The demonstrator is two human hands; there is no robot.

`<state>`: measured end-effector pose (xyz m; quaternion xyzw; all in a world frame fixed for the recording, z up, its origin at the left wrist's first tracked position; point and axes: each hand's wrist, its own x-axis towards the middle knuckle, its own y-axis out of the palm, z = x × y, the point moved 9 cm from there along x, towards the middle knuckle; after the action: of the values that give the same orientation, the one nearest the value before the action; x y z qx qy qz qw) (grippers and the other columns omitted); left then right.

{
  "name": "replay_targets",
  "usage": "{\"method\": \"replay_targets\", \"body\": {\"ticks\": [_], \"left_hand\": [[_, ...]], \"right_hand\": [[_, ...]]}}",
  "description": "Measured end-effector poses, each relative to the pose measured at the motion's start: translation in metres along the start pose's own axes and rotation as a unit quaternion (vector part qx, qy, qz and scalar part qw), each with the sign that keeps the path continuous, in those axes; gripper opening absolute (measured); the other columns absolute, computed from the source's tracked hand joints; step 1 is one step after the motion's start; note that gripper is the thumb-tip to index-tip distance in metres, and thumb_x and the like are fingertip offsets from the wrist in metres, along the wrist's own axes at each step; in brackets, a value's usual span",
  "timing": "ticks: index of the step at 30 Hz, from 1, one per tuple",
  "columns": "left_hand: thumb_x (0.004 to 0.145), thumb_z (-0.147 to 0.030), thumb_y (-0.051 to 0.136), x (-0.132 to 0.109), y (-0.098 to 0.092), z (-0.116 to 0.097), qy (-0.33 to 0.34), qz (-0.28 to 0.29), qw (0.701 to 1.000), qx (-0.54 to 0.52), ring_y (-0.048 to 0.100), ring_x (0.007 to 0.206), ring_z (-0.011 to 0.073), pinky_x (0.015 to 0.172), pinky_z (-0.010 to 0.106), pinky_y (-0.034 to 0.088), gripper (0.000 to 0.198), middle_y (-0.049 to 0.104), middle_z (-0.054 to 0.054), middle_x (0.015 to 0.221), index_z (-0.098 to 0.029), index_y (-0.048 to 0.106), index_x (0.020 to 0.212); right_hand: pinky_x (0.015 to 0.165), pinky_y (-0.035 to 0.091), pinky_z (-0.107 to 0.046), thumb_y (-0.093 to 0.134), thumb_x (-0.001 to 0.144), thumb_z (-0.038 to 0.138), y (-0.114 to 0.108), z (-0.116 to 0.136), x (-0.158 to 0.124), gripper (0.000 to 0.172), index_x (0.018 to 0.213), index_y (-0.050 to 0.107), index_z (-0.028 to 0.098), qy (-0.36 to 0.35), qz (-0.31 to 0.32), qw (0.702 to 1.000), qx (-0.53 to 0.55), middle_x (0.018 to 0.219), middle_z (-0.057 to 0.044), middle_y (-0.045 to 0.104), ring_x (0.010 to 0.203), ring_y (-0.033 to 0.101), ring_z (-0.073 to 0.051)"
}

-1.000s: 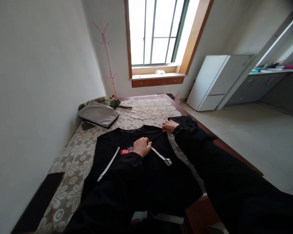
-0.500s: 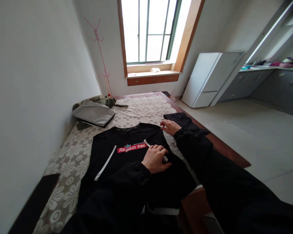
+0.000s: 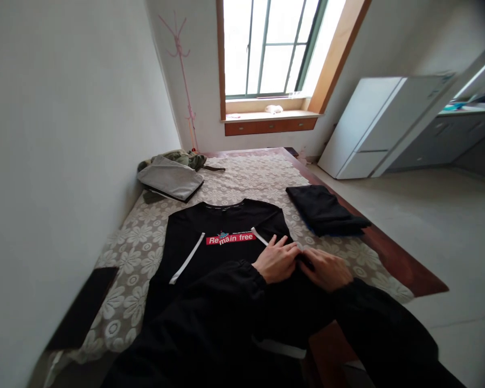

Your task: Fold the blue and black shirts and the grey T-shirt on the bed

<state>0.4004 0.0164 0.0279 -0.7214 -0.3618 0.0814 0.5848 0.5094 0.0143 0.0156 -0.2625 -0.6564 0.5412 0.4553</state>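
Note:
A black shirt [image 3: 210, 264] lies spread on the bed, its collar toward the window. Its chest has a red "Remain free" print [image 3: 230, 238], with a white stripe on either side. My left hand [image 3: 277, 260] rests on the shirt's right part, fingers spread over the fabric and covering part of the right stripe. Beside it, touching or nearly touching, my right hand [image 3: 326, 268] has its fingers bent round the shirt's right edge. The fingertips of that hand are partly hidden. My sleeves cover much of the lower shirt.
A folded dark garment [image 3: 325, 210] lies to the right near the wooden bed edge [image 3: 416, 275]. Grey and green clothes [image 3: 172, 178] sit at the back left. A dark flat object [image 3: 84, 307] is at the left edge. Patterned lace cloth [image 3: 250, 178] covers the bed.
My right hand has moved from the shirt's shoulder down and toward me to its right edge, next to my left hand. The view has shifted, and the folded garment shows fully.

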Motion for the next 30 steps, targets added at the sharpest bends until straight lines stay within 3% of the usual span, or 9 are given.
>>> {"method": "replay_targets", "body": {"ticks": [2,6,12,16,21,25,27,30], "left_hand": [[0.099,-0.024,0.044,0.000,0.002,0.001,0.004,-0.006,1.000,0.009,0.043,0.145,0.0303,0.121,0.053,0.032,0.036,0.056,0.009,0.150,-0.018,0.053,0.133],[0.098,-0.021,0.045,-0.004,0.003,0.008,-0.008,-0.012,1.000,0.018,0.043,0.145,0.0268,0.123,0.053,0.030,0.036,0.057,0.007,0.150,-0.019,0.054,0.133],[0.099,-0.020,0.046,-0.024,-0.014,0.027,-0.051,-0.050,0.997,0.014,0.045,0.142,0.0268,0.123,0.057,0.027,0.029,0.060,0.003,0.146,-0.023,0.059,0.125],[0.094,-0.021,0.057,-0.038,-0.023,0.044,-0.094,-0.055,0.994,-0.001,0.056,0.127,0.0251,0.117,0.049,0.039,0.024,0.068,0.004,0.130,-0.024,0.062,0.117],[0.095,-0.018,0.053,-0.037,-0.021,0.036,-0.044,-0.027,0.999,-0.018,0.056,0.124,0.0243,0.110,0.044,0.045,0.028,0.066,0.006,0.130,-0.024,0.061,0.121],[0.093,-0.019,0.055,-0.035,-0.025,0.022,-0.020,-0.035,0.999,-0.032,0.047,0.137,0.0246,0.116,0.044,0.040,0.064,0.051,0.008,0.150,-0.026,0.035,0.153],[0.092,-0.027,0.060,-0.031,-0.023,0.017,-0.044,-0.034,0.998,-0.024,0.043,0.140,0.0289,0.117,0.051,0.038,0.075,0.047,0.010,0.153,-0.028,0.025,0.158],[0.087,-0.042,0.068,-0.018,-0.015,0.010,-0.092,-0.023,0.996,0.001,0.041,0.139,0.0383,0.114,0.068,0.034,0.071,0.050,0.011,0.147,-0.031,0.039,0.150]], "right_hand": [[0.059,0.041,-0.032,0.044,0.096,0.029,0.003,-0.002,0.003,0.022,0.105,0.063,0.023,0.013,0.003,1.000,-0.010,0.096,-0.008,0.074,0.077,0.068,-0.024],[0.053,0.033,-0.031,0.046,0.093,0.029,0.010,-0.018,0.000,0.017,0.090,0.062,0.024,0.053,0.015,0.998,-0.016,0.087,-0.006,0.073,0.067,0.066,-0.022],[0.056,0.029,-0.029,0.051,0.092,0.035,0.016,-0.042,-0.006,0.016,0.083,0.058,0.025,0.156,0.033,0.986,0.041,0.075,-0.002,0.069,0.064,0.064,-0.021],[0.058,0.031,-0.029,0.051,0.090,0.036,0.012,-0.052,-0.005,0.017,0.077,0.054,0.025,0.203,0.033,0.973,0.100,0.064,0.000,0.063,0.062,0.061,-0.020],[0.058,0.033,-0.029,0.050,0.090,0.034,0.012,-0.054,-0.004,0.017,0.076,0.052,0.025,0.193,0.037,0.970,0.140,0.063,0.001,0.061,0.060,0.060,-0.019],[0.059,0.035,-0.030,0.050,0.091,0.031,0.014,-0.041,-0.007,0.009,0.085,0.054,0.025,0.139,0.038,0.986,0.085,0.078,-0.003,0.068,0.067,0.063,-0.021],[0.063,0.039,-0.030,0.047,0.092,0.028,0.013,-0.031,-0.006,0.008,0.090,0.054,0.024,0.087,0.031,0.993,0.079,0.087,-0.006,0.069,0.075,0.065,-0.023],[0.069,0.044,-0.031,0.044,0.091,0.023,0.011,-0.021,-0.004,0.008,0.094,0.052,0.023,0.019,0.029,0.992,0.122,0.090,-0.007,0.067,0.080,0.065,-0.023]]}}
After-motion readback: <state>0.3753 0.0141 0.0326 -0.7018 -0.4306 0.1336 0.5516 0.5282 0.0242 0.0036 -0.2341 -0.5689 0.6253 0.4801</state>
